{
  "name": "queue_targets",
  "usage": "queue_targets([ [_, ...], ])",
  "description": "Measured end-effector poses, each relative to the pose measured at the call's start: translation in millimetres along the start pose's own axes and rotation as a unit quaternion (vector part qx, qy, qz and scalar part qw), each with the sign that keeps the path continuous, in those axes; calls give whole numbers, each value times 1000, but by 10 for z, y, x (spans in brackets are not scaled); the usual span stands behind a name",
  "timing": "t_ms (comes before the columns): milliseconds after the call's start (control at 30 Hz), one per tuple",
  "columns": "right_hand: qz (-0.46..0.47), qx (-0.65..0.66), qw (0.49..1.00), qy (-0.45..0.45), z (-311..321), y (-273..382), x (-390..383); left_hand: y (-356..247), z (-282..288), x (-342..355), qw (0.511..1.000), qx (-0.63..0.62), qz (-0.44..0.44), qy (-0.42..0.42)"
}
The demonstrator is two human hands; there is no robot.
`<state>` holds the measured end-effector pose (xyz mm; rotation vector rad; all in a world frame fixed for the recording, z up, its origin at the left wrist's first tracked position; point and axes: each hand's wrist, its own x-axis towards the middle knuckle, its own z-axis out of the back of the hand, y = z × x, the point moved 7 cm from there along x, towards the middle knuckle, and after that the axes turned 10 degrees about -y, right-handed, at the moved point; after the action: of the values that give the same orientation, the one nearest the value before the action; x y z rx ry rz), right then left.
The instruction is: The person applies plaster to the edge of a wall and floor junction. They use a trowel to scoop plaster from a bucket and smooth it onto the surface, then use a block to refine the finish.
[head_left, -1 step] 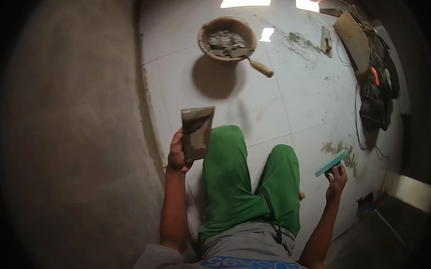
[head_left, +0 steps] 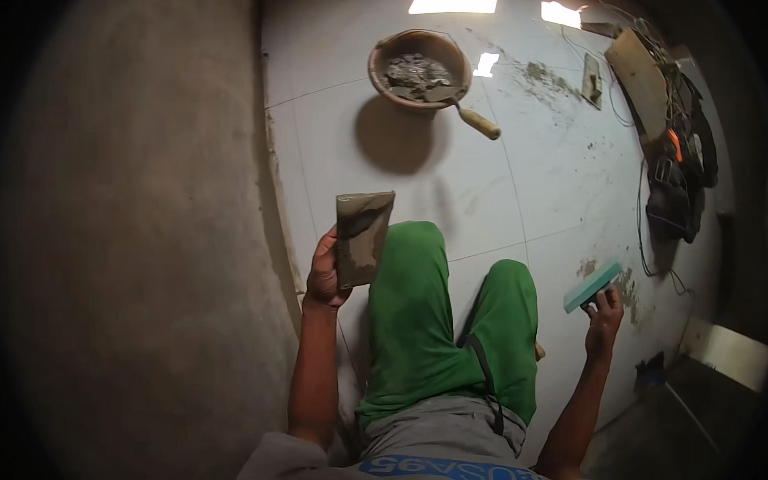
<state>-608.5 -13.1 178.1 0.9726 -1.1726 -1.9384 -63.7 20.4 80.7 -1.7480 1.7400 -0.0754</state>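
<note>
My left hand (head_left: 323,274) is closed round the edge of a flat rectangular plate (head_left: 364,251) smeared with wet grey mortar, held upright beside my left knee. What is on the plate's far side is hidden. Out to the right of my right knee, my right hand (head_left: 604,319) grips a teal float (head_left: 592,287) from below, its slab tilted up to the right. Ahead on the tiles stands a brown bucket (head_left: 419,41) with grey mortar in it. A trowel (head_left: 479,123) rests in the bucket, its wooden handle sticking out over the rim toward me.
A bare grey wall (head_left: 147,248) rises close on my left. On the pale tiled floor (head_left: 475,194) lie mortar smears (head_left: 550,78) and another flat hand tool (head_left: 592,80). At the right are a board (head_left: 636,79), a dark bag (head_left: 670,205) and loose cables (head_left: 642,231).
The whole scene has shifted slightly right in the picture. My right hand has tipped the teal float a little, so more of its face shows. Both hands keep their holds.
</note>
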Motion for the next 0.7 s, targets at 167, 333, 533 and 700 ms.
queue_targets([
  [167, 4, -23, 955, 295, -1614, 873, -509, -426, 438, -928, 995, 32, -44, -81],
  [333, -70, 34, 919, 387, -2068, 1165, -948, -486, 585, -1212, 992, 18, -62, -108],
  [533, -120, 87, 892, 428, -2208, 989, -1003, -760, 418, -1207, 984, -55, -111, -125],
  [700, -251, 242, 883, 315, -2166, 697, -1044, -809, 380, -877, 979, -51, -141, -140],
])
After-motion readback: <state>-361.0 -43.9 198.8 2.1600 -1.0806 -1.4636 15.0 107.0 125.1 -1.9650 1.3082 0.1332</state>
